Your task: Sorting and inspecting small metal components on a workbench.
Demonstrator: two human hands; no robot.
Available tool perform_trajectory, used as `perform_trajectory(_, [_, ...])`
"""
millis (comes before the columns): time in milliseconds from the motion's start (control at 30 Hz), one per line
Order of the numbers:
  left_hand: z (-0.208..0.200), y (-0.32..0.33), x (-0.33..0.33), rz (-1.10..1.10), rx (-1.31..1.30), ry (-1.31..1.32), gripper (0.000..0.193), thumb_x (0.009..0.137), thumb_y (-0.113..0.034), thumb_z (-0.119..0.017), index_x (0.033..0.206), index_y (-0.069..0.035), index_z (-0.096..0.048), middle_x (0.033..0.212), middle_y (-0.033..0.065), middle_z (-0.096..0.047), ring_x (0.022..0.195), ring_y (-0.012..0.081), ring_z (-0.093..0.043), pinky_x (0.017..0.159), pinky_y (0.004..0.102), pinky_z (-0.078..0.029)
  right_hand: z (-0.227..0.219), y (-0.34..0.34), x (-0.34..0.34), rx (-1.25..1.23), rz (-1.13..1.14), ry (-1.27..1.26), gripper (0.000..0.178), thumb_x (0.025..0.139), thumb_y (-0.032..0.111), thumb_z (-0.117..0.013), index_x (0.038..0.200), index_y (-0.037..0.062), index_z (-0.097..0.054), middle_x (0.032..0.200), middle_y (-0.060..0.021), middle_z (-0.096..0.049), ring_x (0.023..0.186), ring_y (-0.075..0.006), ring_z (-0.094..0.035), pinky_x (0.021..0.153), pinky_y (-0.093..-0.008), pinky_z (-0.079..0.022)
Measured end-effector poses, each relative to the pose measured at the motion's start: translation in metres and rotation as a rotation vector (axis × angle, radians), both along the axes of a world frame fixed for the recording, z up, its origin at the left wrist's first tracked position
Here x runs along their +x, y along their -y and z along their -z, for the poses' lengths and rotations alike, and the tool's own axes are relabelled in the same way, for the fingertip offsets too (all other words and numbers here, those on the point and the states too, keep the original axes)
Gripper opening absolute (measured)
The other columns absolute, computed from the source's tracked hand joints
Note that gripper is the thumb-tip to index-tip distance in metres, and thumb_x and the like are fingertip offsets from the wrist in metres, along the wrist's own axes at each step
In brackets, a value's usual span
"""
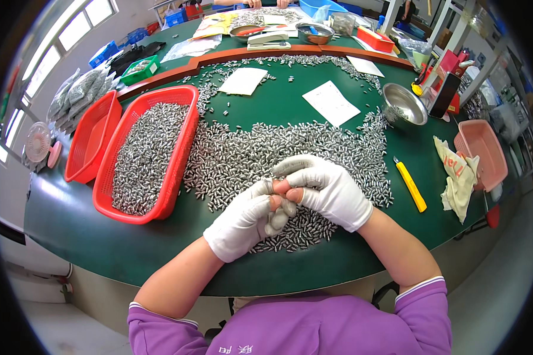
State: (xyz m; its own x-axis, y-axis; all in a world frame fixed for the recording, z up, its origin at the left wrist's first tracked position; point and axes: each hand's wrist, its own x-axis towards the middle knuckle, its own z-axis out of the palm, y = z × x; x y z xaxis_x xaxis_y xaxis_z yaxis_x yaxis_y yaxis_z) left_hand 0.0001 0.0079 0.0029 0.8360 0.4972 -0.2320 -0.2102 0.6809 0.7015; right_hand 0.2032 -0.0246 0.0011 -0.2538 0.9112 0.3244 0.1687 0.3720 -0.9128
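Note:
My left hand (250, 218) and my right hand (324, 184) meet in front of me, both in white gloves that leave some fingertips bare. The thumbs and forefingers are pinched together and touch. Whatever sits between them is too small or hidden to make out. Grey smudges mark the glove fingers. Under and beyond my hands spreads a wide layer of small, shiny silver metal pieces (237, 160), on a green table (118, 248). To the left, a red plastic basket (186, 151) is heaped with the same kind of pieces.
An empty-looking red tray (89, 145) stands left of the basket. A yellow utility knife (411, 186) lies at right, near a metal bowl (404, 105), a cloth (456, 180) and a pink basket (485, 154). White papers (331, 103) lie beyond the pieces; a wooden strip (249, 54) crosses behind.

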Motion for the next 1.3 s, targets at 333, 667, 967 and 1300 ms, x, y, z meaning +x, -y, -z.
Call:
perform_trajectory(333, [0.001,0.002,0.001,-0.073,0.077,-0.038,0.021,0.094,-0.026,-0.063,0.104,-0.010,-0.053,0.086,0.0005,-0.056,0.062,0.0044,-0.043,0.054,0.0180,-0.035,-0.008,-0.006,0.011,0.432,0.343,0.616,0.032,0.078,0.015,-0.072,0.109,0.0084,-0.069,0.106,-0.0108,-0.065,0.099,-0.0297,-0.061,0.088,-0.0385,-0.050])
perform_trajectory(667, [0.001,0.003,0.002,-0.097,0.105,-0.033,0.019,0.095,-0.026,-0.062,0.100,-0.010,-0.055,0.086,0.0034,-0.058,0.063,0.0071,-0.046,0.053,0.0202,-0.035,0.003,-0.010,0.013,0.320,0.369,0.778,0.013,0.072,0.016,-0.074,0.080,0.0098,-0.065,0.088,-0.0065,-0.064,0.088,-0.0269,-0.061,0.079,-0.0381,-0.050])
perform_trajectory(967, [0.002,0.001,-0.001,-0.028,0.046,0.029,0.035,0.092,-0.031,-0.066,0.113,-0.009,-0.049,0.095,0.0009,-0.058,0.073,0.0051,-0.049,0.064,0.0198,-0.041,-0.005,-0.002,-0.001,0.330,0.288,0.304,0.014,0.077,0.007,-0.074,0.090,0.0069,-0.070,0.097,-0.0091,-0.067,0.090,-0.0266,-0.065,0.080,-0.0354,-0.053])
perform_trajectory(1300, [-0.001,0.001,0.002,0.027,0.098,-0.014,0.032,0.092,-0.029,-0.066,0.110,-0.009,-0.049,0.088,-0.0023,-0.054,0.065,0.0022,-0.042,0.056,0.0164,-0.035,-0.004,-0.003,-0.001,0.242,0.079,0.158,0.017,0.079,0.007,-0.074,0.096,0.0056,-0.072,0.098,-0.0088,-0.067,0.090,-0.0243,-0.066,0.080,-0.0329,-0.054])
